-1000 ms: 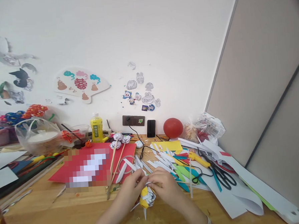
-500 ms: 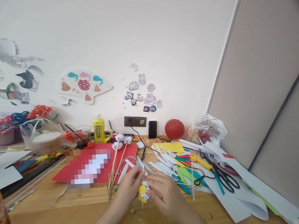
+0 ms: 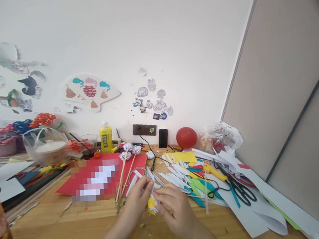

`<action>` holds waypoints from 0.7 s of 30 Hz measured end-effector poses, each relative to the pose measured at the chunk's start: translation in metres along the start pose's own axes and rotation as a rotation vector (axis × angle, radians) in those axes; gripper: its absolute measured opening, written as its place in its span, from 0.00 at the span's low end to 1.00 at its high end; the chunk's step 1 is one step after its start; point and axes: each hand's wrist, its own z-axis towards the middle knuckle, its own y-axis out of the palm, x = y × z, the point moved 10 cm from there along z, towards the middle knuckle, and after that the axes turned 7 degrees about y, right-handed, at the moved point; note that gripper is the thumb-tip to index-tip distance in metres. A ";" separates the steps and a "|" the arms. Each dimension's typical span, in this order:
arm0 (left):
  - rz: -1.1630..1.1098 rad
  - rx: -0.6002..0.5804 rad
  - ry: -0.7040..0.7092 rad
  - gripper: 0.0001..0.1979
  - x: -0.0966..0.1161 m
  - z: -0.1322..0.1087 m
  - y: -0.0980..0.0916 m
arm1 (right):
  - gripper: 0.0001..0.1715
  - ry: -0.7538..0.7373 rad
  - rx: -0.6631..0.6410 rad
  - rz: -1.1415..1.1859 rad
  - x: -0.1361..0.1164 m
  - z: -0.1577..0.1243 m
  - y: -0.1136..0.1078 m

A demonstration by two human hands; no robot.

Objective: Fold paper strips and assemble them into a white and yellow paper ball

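Seen from the head-worn camera, a person sat or stood close to a wooden desk [image 3: 82, 228], both bare hands brought together above its front part, near the middle. The left hand [image 3: 139, 196] had its thumb and forefinger pinched on the upper end of a small yellow-and-white paper piece [image 3: 150, 205]. The right hand [image 3: 176, 204] had its grip clamped on the same piece from the other side, thumb below and fingers curled above. The piece hung between the two hands, partly hidden by them.

Just beyond the left hand lay wooden sticks topped with crumpled white paper blooms [image 3: 125, 156], resting partly on a red sheet [image 3: 68, 186]. Beyond the right hand spread a heap of cut paper strips [image 3: 175, 174], mostly white, with green, teal and yellow among them. Farther right were a yellow glue gun [image 3: 215, 172], black-handled scissors [image 3: 233, 182] and a large white sheet [image 3: 242, 218] with a curled edge.

Along the back, from left to right, I saw a yellow bottle [image 3: 106, 138], an upright phone [image 3: 163, 138] and a red balloon [image 3: 186, 137]. A decorated paper fan [image 3: 91, 92] was fixed to the pale wall [image 3: 184, 32].
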 end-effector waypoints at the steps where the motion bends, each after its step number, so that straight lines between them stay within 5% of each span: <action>1: 0.003 -0.004 0.003 0.13 0.000 0.000 0.001 | 0.13 -0.003 0.009 0.003 -0.001 0.000 -0.001; 13: -0.005 0.071 0.036 0.13 0.006 -0.002 -0.006 | 0.11 0.046 0.131 0.108 0.000 -0.001 -0.009; 21: -0.041 0.019 0.058 0.13 0.010 -0.002 -0.004 | 0.12 0.051 0.144 0.102 0.001 -0.003 -0.011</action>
